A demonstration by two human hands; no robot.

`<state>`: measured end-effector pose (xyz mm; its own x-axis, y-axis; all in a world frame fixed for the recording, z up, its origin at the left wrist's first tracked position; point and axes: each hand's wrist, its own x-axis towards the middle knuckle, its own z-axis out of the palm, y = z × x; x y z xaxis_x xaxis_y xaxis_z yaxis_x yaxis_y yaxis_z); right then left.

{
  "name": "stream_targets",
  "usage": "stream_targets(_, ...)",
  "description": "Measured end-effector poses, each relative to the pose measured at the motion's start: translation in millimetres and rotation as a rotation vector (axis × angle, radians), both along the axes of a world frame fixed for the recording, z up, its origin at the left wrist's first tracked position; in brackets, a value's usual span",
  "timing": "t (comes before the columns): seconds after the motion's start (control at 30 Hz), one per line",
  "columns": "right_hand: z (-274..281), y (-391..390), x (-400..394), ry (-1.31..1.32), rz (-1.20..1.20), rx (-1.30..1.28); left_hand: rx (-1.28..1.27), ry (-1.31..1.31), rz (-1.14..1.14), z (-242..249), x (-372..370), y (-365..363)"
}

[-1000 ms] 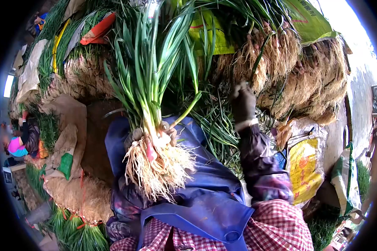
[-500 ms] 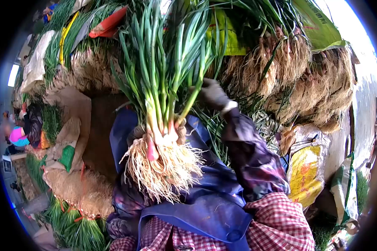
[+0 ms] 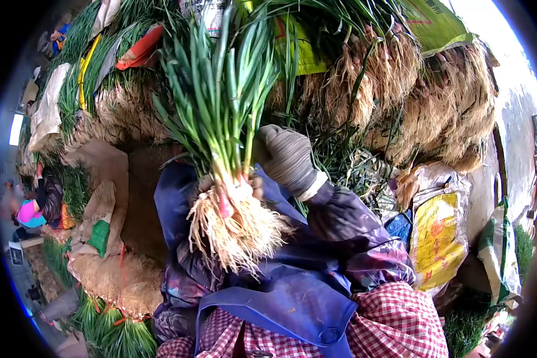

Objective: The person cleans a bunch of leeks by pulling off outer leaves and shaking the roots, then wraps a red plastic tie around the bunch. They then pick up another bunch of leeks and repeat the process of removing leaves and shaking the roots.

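A bunch of green garlic (image 3: 235,140) stands upright before my chest, green leaves up, with pale roots (image 3: 235,230) hanging below and one reddish bulb (image 3: 225,203) in front. My left hand (image 3: 204,184) is wrapped round the base of the bunch from behind, so most of it is hidden. My right hand (image 3: 291,158), in a grey-brown knitted glove with a white cuff, is beside the stems on the right. Its fingers curl in toward them, and their tips are hidden, so what they pinch cannot be made out.
Piled green garlic with roots outward (image 3: 370,77) lies beyond and to the right. Tied bundles (image 3: 116,283) lie at left. A yellow-and-white sack (image 3: 438,238) lies at right. Another person (image 3: 39,203) is at far left. A blue apron (image 3: 280,298) covers my lap.
My right hand has come down and left, closer to the stems, with its back turned to view. The right-hand stem that leaned outward now stands closer to the others.
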<state>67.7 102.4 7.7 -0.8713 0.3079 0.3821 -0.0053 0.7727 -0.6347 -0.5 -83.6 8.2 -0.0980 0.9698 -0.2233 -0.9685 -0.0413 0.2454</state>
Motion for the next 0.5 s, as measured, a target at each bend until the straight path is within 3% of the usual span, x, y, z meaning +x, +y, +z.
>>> stream_targets(0.07,-12.6,-3.3,-0.7,0.115,-0.054,-0.149,-0.005,-0.004,-0.006,-1.0,-1.6,3.4)
stream_targets(0.13,-46.2,-24.6,-10.3,0.204,-0.217,-1.019,0.038,-0.021,0.020,-3.6,-1.4,7.4)
stream_targets(0.2,-22.3,-13.9,0.7,0.049,-0.271,-1.620,0.124,-0.055,0.070,-7.1,10.0,10.7)
stream_targets(0.23,-56.0,14.4,0.7,0.304,-0.237,-2.049,0.285,-0.212,0.055,-34.8,8.8,3.4)
stream_targets(0.27,-94.0,47.5,7.8,0.356,-0.368,-2.164,0.236,-0.156,0.030,-19.5,6.5,1.0)
stream_targets(0.3,-94.4,59.9,23.3,0.321,-0.335,-1.954,0.189,-0.100,0.002,-3.9,4.3,-1.3)
stream_targets(0.33,-116.8,77.4,41.4,-0.061,-0.162,-1.535,0.143,-0.046,-0.028,11.5,2.3,-3.9)
stream_targets(0.37,-103.5,75.8,49.8,-0.466,-0.174,-1.336,0.113,-0.022,-0.025,14.0,1.0,-6.5)
stream_targets(0.4,-118.5,74.9,58.5,-0.735,0.107,-0.666,0.100,-0.025,-0.016,13.9,2.0,-7.0)
stream_targets(0.43,-133.2,74.2,66.9,-0.792,0.305,0.053,0.090,-0.021,-0.015,13.7,1.8,-5.6)
stream_targets(0.5,-104.4,51.2,51.0,-0.952,0.017,0.318,0.086,-0.019,-0.011,12.1,2.2,-2.9)
